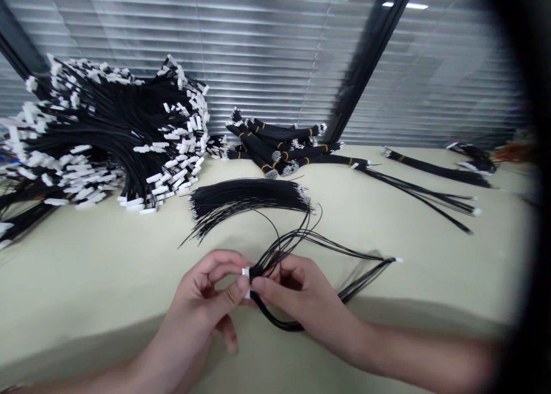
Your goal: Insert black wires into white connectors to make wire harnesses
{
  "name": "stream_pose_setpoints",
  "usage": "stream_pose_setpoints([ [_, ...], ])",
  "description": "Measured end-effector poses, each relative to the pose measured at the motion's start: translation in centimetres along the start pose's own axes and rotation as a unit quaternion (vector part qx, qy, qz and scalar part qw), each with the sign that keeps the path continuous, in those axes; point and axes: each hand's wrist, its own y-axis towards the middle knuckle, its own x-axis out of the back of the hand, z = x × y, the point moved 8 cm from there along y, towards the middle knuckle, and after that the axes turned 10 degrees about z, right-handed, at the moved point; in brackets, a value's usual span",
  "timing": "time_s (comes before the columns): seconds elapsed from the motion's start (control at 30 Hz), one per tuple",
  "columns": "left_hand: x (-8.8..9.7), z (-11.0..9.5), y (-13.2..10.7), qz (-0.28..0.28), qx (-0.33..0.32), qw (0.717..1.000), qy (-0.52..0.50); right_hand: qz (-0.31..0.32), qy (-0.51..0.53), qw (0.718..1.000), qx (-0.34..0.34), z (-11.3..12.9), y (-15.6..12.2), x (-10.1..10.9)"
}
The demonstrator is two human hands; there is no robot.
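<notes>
Between the thumb and fingers of my left hand (210,299) is a white connector (245,272), pinched at its edges. Several thin black wires (297,236) run out of its right side. My right hand (301,291) is closed around wires just beside the connector, thumb tip near its face; the fingertips are partly hidden. The wires loop away to the right and meet a small white connector (398,260) on the table. Behind my hands lies a flat bundle of cut black wires (249,196) with bare silvery ends, some strands loose at its front.
A large heap of black cables (124,113) with white connectors stands at the back left. Taped wire bundles (279,144) lie at the back middle. More harness wires (422,190) and a black bundle (439,167) rest at the right. Window blinds (267,50) rise behind the table (129,256).
</notes>
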Motion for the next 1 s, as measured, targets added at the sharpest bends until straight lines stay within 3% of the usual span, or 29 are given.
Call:
stream_pose_setpoints([
  [0.1, -0.2, -0.8, -0.1, 0.004, -0.017, 1.000, 0.019, -0.017, -0.003, 1.000, 0.004, 0.3, -0.2, 0.6],
  [0.2, -0.1, -1.2, -0.3, -0.011, -0.025, 0.999, 0.035, -0.077, 0.017, 0.997, 0.027, 0.7, -0.7, 2.2],
  [0.43, 0.2, -1.1, -0.6, -0.023, -0.023, 0.999, 0.017, -0.116, 0.208, 0.968, 0.072, 2.7, -0.2, 5.8],
  [0.67, 0.4, -0.4, -0.6, -0.030, 0.004, 0.999, -0.013, -0.181, 0.236, 0.944, 0.146, 6.1, -0.5, 12.1],
  [0.8, 0.5, -0.4, -0.6, -0.034, 0.005, 0.999, -0.019, -0.182, 0.265, 0.933, 0.160, 6.7, -1.9, 14.3],
  [1.0, 0.4, -0.3, -0.6, -0.033, 0.012, 0.999, -0.008, -0.188, 0.244, 0.939, 0.154, 7.3, -3.1, 17.3],
])
